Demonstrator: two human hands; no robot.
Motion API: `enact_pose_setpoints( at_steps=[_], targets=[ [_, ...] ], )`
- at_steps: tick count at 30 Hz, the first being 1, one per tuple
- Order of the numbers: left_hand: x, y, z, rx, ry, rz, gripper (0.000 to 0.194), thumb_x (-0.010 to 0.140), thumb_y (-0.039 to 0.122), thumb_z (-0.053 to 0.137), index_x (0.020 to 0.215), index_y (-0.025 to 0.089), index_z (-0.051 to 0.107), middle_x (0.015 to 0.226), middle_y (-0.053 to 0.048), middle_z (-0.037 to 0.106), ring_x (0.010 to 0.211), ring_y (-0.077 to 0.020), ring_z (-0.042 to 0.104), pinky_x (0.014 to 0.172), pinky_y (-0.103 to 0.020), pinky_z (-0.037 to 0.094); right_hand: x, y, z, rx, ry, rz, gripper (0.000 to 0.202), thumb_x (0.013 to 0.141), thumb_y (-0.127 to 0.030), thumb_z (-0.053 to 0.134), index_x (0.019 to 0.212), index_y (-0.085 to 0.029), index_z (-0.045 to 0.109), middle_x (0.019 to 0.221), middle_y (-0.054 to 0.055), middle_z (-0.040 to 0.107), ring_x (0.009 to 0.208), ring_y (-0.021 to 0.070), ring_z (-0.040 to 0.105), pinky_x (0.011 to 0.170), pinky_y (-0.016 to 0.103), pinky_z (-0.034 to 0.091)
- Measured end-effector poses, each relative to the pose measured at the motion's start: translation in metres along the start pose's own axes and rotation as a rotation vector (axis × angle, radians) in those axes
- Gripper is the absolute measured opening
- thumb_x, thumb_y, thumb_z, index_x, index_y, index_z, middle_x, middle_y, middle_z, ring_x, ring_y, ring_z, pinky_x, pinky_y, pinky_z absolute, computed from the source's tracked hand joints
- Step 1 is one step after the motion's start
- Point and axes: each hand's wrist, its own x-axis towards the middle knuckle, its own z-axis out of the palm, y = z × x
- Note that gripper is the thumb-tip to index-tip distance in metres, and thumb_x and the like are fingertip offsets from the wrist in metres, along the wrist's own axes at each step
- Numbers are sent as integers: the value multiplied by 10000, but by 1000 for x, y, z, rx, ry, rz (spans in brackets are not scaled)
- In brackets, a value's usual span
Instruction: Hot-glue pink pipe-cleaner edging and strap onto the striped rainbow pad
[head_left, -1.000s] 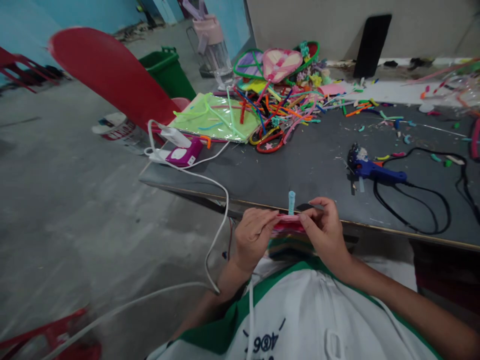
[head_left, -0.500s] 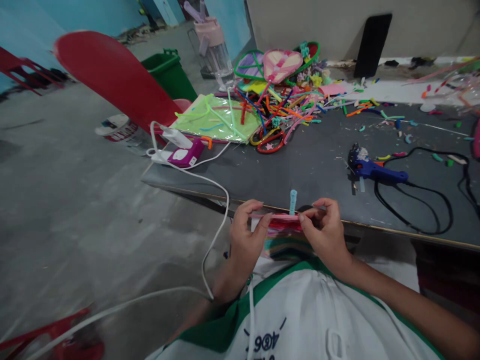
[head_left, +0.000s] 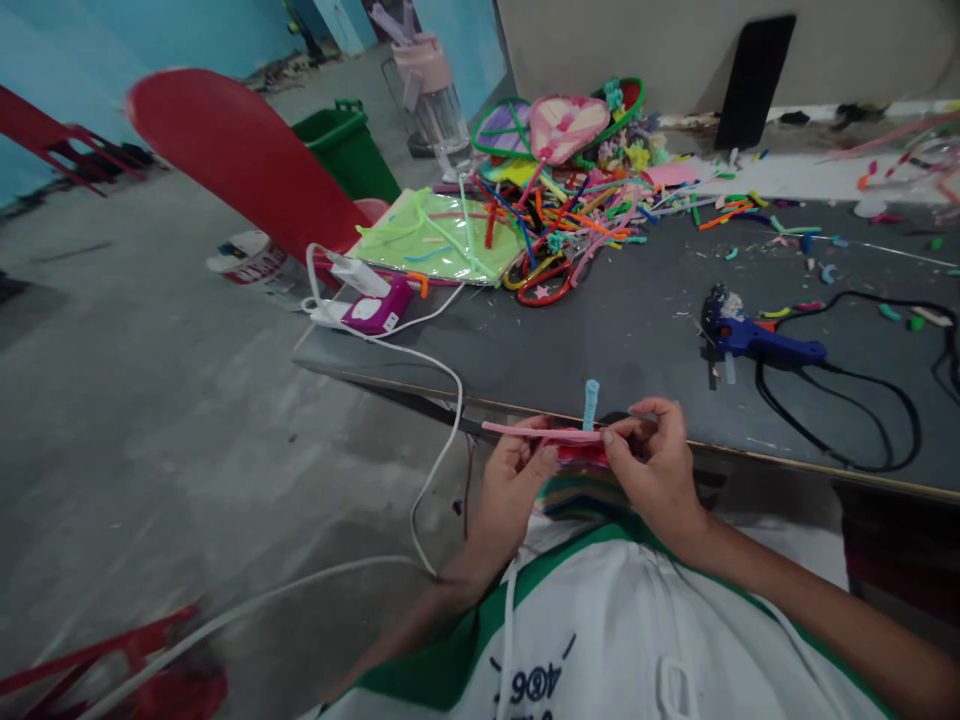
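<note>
A pink strip (head_left: 510, 430), likely a pipe cleaner, runs level between my hands at the table's front edge. My left hand (head_left: 516, 480) pinches it from the left, and its left end sticks out past the fingers. Thumb and fingertips of my right hand (head_left: 654, 460) close on its right end. Under the strip, red and pink material (head_left: 583, 455) shows between the hands, partly hidden. A light blue fuzzy piece (head_left: 591, 404) stands upright just behind the strip. Striped fabric (head_left: 581, 495) lies below, near my lap.
A blue glue gun (head_left: 776, 345) with a black cord lies on the table (head_left: 637, 340) at the right. Coloured pipe cleaners (head_left: 585, 215) are heaped at the back. A purple adapter (head_left: 379, 308) sits at the left corner, its white cable (head_left: 450, 400) hanging beside my left arm.
My left hand has shifted a little to the right, toward my right hand. The pink strip's left end now shows beyond its fingers. The whole view has moved slightly.
</note>
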Motion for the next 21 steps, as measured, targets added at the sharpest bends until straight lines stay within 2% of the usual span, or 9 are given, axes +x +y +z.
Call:
enact_pose_setpoints(
  at_steps=[3,6,10,14,17,21],
  targets=[
    [5,8,13,-10,10,-63,308,841,426,642,1023,178,627,946,-49,714,871,-191,665,798,-316,526,0,0,0,-12,9,-16,348,809,-216,629,1052,-258,383,719,-31,656,647,148,634,604,269,481],
    [8,14,18,19,17,-112,311,844,458,624,923,160,659,866,-45,719,811,-188,665,759,-305,521,-1,0,-1,-12,13,-17,344,808,-215,628,1046,-260,384,719,-33,655,640,146,628,599,267,477],
    [10,16,22,-37,23,-180,297,815,435,665,894,149,670,819,-44,727,746,-178,664,719,-296,516,0,-2,-1,14,17,-25,333,808,-212,618,1037,-261,381,704,-43,649,626,138,615,594,263,471],
    [14,24,28,-106,70,-132,225,780,372,710,823,160,648,732,-11,706,687,-163,656,649,-267,506,4,-12,-3,49,33,-61,330,801,-206,617,1028,-256,383,698,-43,647,627,136,620,600,266,473],
    [22,47,38,-128,88,-107,200,749,316,738,861,181,643,730,15,699,673,-144,653,638,-249,504,15,-29,-7,80,45,-73,326,799,-232,621,1024,-254,386,690,-40,645,621,142,620,595,273,471],
    [46,95,61,-143,-7,-74,226,705,267,759,883,173,658,693,18,698,609,-125,638,600,-233,503,48,-61,-17,129,70,-117,316,791,-271,622,1004,-254,389,661,-62,622,583,129,588,582,261,451]
  ],
)
